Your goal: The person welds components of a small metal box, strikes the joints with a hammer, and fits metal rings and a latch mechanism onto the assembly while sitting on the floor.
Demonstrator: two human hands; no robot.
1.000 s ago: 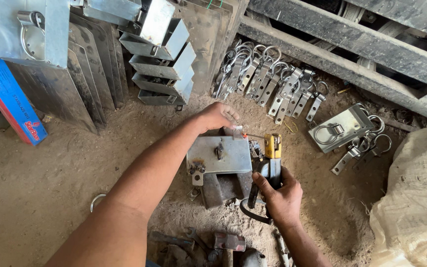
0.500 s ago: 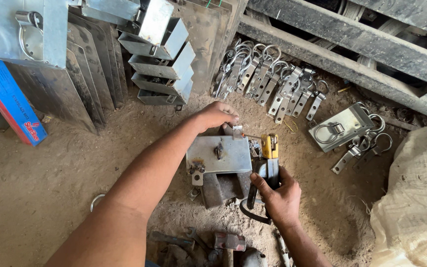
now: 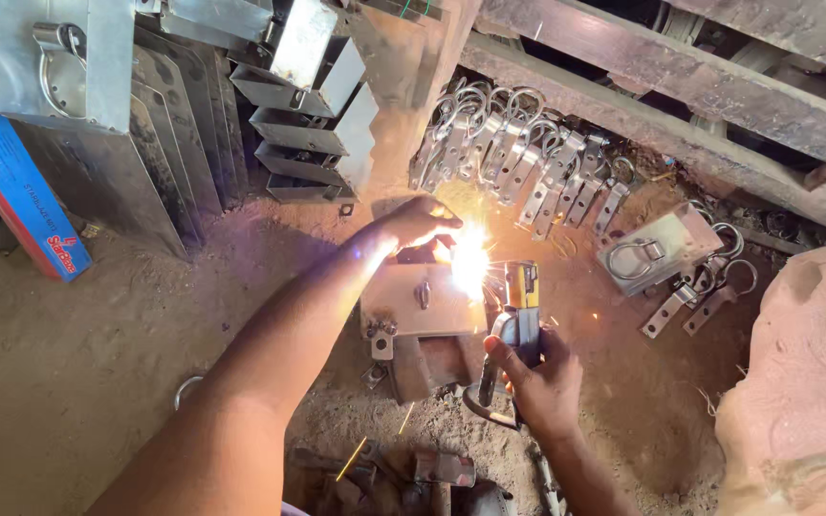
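Down in the head view, the left hand [image 3: 411, 225] pressed its fingers on the far edge of a metal plate [image 3: 413, 298] lying on the dirt floor [image 3: 78, 354]. Just right, the right hand [image 3: 535, 380] gripped a welding holder [image 3: 522, 315], its tip sparking brightly [image 3: 470, 258] at the plate's corner. Ringed hasps [image 3: 518, 158] lay beyond.

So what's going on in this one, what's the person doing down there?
A person is welding on the dirt floor. The right hand grips a welding electrode holder, its tip meeting a metal box piece in a bright arc with sparks. The left hand rests at the piece's far edge, right beside the flash. A row of hasp-like ring fittings lies behind, and stacked metal sheets stand to the left.
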